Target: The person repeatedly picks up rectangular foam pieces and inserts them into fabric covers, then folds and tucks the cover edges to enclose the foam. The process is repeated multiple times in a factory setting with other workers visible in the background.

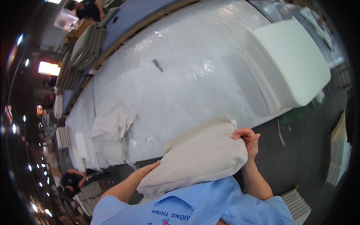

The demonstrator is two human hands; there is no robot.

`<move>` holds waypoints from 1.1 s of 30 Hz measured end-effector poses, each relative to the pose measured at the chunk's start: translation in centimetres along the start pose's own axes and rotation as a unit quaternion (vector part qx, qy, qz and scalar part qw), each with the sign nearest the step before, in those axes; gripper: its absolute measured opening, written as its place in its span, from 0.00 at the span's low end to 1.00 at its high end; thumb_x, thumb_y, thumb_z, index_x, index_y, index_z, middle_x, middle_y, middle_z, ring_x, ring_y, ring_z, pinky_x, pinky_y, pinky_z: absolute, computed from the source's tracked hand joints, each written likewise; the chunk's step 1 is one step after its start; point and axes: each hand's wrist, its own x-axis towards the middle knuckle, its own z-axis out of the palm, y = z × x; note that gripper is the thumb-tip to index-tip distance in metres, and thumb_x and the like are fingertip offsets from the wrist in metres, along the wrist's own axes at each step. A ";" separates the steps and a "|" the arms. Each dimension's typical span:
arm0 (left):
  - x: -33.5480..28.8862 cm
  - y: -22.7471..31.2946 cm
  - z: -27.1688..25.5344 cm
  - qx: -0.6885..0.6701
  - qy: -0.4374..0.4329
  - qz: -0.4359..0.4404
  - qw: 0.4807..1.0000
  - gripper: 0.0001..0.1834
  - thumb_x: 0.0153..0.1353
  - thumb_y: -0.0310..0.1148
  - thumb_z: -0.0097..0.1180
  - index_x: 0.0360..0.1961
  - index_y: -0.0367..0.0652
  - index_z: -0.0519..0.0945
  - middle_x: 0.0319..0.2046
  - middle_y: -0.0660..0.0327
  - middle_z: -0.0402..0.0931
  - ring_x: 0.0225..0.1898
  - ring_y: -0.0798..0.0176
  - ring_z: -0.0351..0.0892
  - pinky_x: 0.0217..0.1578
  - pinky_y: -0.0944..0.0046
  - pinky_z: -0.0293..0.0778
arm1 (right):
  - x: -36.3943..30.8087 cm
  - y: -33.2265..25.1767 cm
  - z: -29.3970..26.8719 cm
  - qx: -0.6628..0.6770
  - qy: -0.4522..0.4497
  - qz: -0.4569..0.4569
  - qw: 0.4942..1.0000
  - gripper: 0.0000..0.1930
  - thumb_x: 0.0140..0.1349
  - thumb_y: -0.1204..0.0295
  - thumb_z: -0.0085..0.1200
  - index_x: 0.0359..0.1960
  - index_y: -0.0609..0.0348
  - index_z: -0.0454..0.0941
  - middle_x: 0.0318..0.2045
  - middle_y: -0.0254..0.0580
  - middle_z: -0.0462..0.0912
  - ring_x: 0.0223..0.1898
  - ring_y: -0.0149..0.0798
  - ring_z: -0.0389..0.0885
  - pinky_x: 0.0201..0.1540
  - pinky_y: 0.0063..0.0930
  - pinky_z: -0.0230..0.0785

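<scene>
A cream fabric-covered cushion (198, 153) is held against my front, over the near edge of the table. My left hand (147, 169) grips its left side, with the fingers mostly hidden by the cushion. At the far right corner, my right hand (247, 141) is closed on the cover's edge, thumb and fingers drawn together. A small pale piece shows at that corner, too small to name. On the table to the left lies a loose stack of folded cream fabric (110, 129), apart from both hands.
The large table (176, 75) is wrapped in shiny clear plastic. A stack of white foam slabs (296, 56) stands at its right end, and a dark sliver (157, 65) lies mid-table. Grey cushions (84, 47) are piled beyond the far left edge. Other people work on the left.
</scene>
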 end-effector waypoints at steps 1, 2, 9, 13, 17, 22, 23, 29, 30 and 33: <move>0.5 -1.3 0.2 -0.048 0.005 0.053 0.997 0.35 0.72 0.52 0.59 0.69 0.36 0.74 0.64 0.45 0.78 0.58 0.51 0.84 0.60 0.51 0.79 | 0.5 -0.3 0.0 -0.018 -0.012 -0.003 1.000 0.42 0.78 0.35 0.27 0.47 0.67 0.79 0.36 0.43 0.82 0.42 0.38 0.80 0.54 0.33 0.69; 0.7 -2.2 0.6 -0.094 0.010 0.103 0.990 0.34 0.71 0.50 0.60 0.68 0.36 0.75 0.61 0.45 0.80 0.57 0.52 0.85 0.59 0.52 0.80 | 0.8 -0.6 0.1 -0.038 -0.022 -0.007 0.999 0.42 0.78 0.35 0.27 0.47 0.67 0.79 0.35 0.42 0.82 0.42 0.37 0.79 0.53 0.32 0.69; -0.4 2.1 -4.0 -0.024 0.027 0.330 0.943 0.37 0.68 0.38 0.60 0.75 0.35 0.66 0.68 0.46 0.72 0.63 0.54 0.79 0.62 0.55 0.77 | 3.0 -2.9 2.5 -0.082 -0.126 -0.071 0.986 0.35 0.79 0.43 0.35 0.44 0.69 0.79 0.37 0.42 0.77 0.41 0.36 0.75 0.53 0.31 0.67; -1.8 7.5 -2.2 -0.101 -0.023 0.388 0.916 0.34 0.67 0.31 0.53 0.74 0.34 0.65 0.67 0.48 0.74 0.63 0.56 0.79 0.65 0.56 0.74 | 3.6 -1.6 0.4 -0.152 -0.112 0.042 0.981 0.27 0.77 0.51 0.48 0.48 0.69 0.80 0.43 0.45 0.81 0.47 0.35 0.77 0.57 0.30 0.66; -1.4 6.7 -3.8 -0.204 -0.055 0.393 0.895 0.32 0.73 0.36 0.50 0.75 0.35 0.63 0.69 0.48 0.72 0.65 0.54 0.77 0.67 0.53 0.74 | 4.9 -2.0 2.2 -0.353 -0.286 0.197 0.869 0.30 0.73 0.56 0.55 0.69 0.64 0.73 0.69 0.50 0.72 0.72 0.44 0.67 0.75 0.36 0.55; 1.4 6.1 -2.1 -0.265 -0.125 0.358 0.887 0.35 0.81 0.53 0.40 0.79 0.42 0.58 0.75 0.53 0.64 0.72 0.55 0.69 0.72 0.54 0.67 | 6.5 0.3 7.8 -0.664 -0.479 0.225 0.528 0.50 0.70 0.36 0.46 0.83 0.55 0.45 0.82 0.60 0.42 0.83 0.65 0.34 0.80 0.61 0.30; 2.1 5.3 -3.2 -0.273 -0.130 0.370 0.878 0.36 0.82 0.55 0.38 0.80 0.43 0.57 0.76 0.54 0.63 0.73 0.55 0.68 0.73 0.54 0.65 | 6.8 1.8 9.7 -0.664 -0.503 0.214 0.510 0.50 0.71 0.38 0.46 0.83 0.55 0.44 0.82 0.61 0.41 0.83 0.65 0.34 0.80 0.61 0.30; 3.7 5.3 -4.6 -0.338 -0.175 0.383 0.842 0.40 0.81 0.60 0.31 0.82 0.44 0.52 0.79 0.55 0.56 0.76 0.56 0.62 0.76 0.55 0.59 | 7.1 10.4 18.1 -0.652 -0.577 0.135 0.473 0.52 0.69 0.36 0.46 0.82 0.61 0.45 0.82 0.61 0.43 0.82 0.69 0.37 0.78 0.69 0.34; 3.6 5.4 -4.5 -0.345 -0.175 0.382 0.840 0.40 0.81 0.61 0.31 0.82 0.43 0.52 0.79 0.55 0.56 0.76 0.56 0.62 0.76 0.55 0.59 | 7.2 11.6 19.2 -0.647 -0.589 0.129 0.467 0.52 0.69 0.36 0.46 0.82 0.62 0.45 0.82 0.61 0.44 0.81 0.70 0.37 0.78 0.69 0.34; 4.2 4.8 -4.9 -0.368 -0.173 0.384 0.829 0.42 0.80 0.62 0.32 0.81 0.42 0.52 0.79 0.53 0.57 0.76 0.55 0.62 0.75 0.55 0.61 | 7.3 15.5 23.9 -0.617 -0.635 0.093 0.455 0.50 0.70 0.36 0.46 0.81 0.62 0.48 0.81 0.61 0.47 0.81 0.71 0.40 0.77 0.71 0.36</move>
